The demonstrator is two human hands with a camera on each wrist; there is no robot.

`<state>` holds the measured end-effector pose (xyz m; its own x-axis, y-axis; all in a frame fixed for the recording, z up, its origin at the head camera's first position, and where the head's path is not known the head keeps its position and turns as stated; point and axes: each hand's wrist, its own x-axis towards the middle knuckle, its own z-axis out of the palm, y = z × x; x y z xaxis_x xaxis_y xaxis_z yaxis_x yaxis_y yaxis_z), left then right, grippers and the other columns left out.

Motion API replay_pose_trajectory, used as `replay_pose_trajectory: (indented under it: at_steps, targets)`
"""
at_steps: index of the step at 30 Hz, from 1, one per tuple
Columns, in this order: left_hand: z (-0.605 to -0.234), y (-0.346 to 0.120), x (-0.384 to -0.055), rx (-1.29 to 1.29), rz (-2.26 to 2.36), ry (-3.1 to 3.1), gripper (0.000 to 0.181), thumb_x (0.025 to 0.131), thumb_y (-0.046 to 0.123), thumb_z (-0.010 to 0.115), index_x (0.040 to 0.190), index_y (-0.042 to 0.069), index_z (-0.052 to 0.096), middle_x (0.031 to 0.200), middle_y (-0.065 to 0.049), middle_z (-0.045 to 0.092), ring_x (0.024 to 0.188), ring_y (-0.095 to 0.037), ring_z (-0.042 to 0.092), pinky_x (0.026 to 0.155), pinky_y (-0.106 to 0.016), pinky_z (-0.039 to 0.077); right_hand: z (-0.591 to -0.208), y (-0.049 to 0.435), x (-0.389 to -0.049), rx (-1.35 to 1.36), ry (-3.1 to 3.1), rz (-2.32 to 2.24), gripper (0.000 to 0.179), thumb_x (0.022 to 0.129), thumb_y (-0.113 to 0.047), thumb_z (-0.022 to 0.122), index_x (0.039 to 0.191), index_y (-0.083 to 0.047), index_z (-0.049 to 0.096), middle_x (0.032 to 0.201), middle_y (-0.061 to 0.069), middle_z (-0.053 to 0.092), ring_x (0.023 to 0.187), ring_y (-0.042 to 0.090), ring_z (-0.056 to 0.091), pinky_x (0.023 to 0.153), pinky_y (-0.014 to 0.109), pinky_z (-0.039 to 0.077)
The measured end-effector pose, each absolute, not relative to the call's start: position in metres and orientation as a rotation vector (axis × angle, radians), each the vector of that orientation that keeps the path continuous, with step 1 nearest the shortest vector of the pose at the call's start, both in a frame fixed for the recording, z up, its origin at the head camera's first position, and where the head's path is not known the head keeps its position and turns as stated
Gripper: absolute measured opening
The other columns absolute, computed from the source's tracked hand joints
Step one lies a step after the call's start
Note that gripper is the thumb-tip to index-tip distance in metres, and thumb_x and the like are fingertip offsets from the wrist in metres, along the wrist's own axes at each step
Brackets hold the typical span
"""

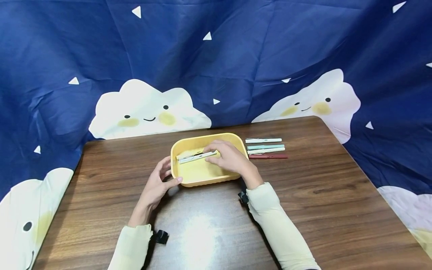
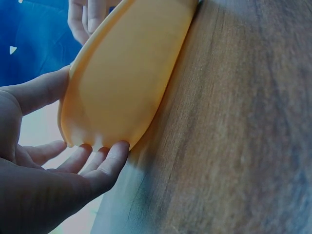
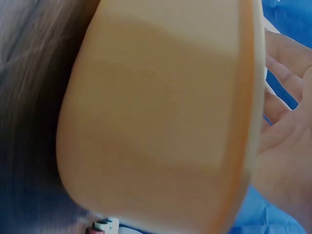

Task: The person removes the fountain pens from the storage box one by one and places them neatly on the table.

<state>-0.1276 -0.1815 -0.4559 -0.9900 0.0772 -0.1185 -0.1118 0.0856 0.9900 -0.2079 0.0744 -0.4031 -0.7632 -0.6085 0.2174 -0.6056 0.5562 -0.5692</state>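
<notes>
A yellow plastic box (image 1: 199, 182) with rounded corners stands on the table. My left hand (image 1: 158, 186) grips its left end, thumb on the front rim and fingers against the side wall (image 2: 117, 83). Inside, a white pen (image 1: 193, 159) lies slantwise alongside at least one more pen, partly covered. My right hand (image 1: 231, 157) reaches over the right rim into the box, thumb and fingertips on either side of the white pen's right end; I cannot tell whether they pinch it. In the right wrist view, the box wall (image 3: 156, 107) hides the fingertips of the right hand (image 3: 287, 112).
Right of the box lie a white pen (image 1: 263, 140), a mint-green pen (image 1: 266, 146), another white pen (image 1: 266, 150) and a dark red pen (image 1: 270, 156), roughly parallel. A blue cloud-patterned cloth (image 1: 229, 56) hangs behind the wooden table (image 1: 337, 195).
</notes>
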Motion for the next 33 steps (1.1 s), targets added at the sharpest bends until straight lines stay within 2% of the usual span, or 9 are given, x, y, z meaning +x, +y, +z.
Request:
replay_pose_trajectory:
  at_steps: [5, 13, 33]
  targets:
    - [-0.455, -0.182, -0.127, -0.043, 2.007, 2.225, 0.083, 0.076, 0.012, 0.077, 0.144, 0.015, 0.029, 0.141, -0.012, 0.040, 0.125, -0.031, 0.044, 0.085, -0.019, 0.046, -0.406, 0.064, -0.210, -1.086, 2.744, -0.974, 0.024, 0.085, -0.025, 0.069, 0.106, -0.013, 0.067, 0.105, -0.003, 0.067, 0.104, 0.014, 0.058, 0.093, 0.032, 0.044]
    - [-0.456, -0.182, -0.128, -0.015, 2.029, 2.210, 0.082, 0.077, 0.011, 0.076, 0.144, 0.015, 0.029, 0.141, -0.013, 0.040, 0.125, -0.031, 0.044, 0.085, -0.020, 0.046, -0.412, 0.053, -0.215, -1.120, 2.697, -0.979, 0.020, 0.084, -0.021, 0.070, 0.102, -0.012, 0.067, 0.103, 0.007, 0.068, 0.100, 0.022, 0.061, 0.090, 0.034, 0.045]
    - [-0.457, -0.182, -0.128, -0.038, 2.018, 2.215, 0.083, 0.077, 0.012, 0.077, 0.144, 0.017, 0.030, 0.142, -0.011, 0.040, 0.126, -0.030, 0.044, 0.084, -0.019, 0.047, -0.424, 0.028, -0.228, -1.115, 2.638, -0.858, 0.024, 0.083, -0.018, 0.070, 0.105, -0.008, 0.066, 0.101, 0.008, 0.066, 0.096, 0.025, 0.059, 0.087, 0.035, 0.043]
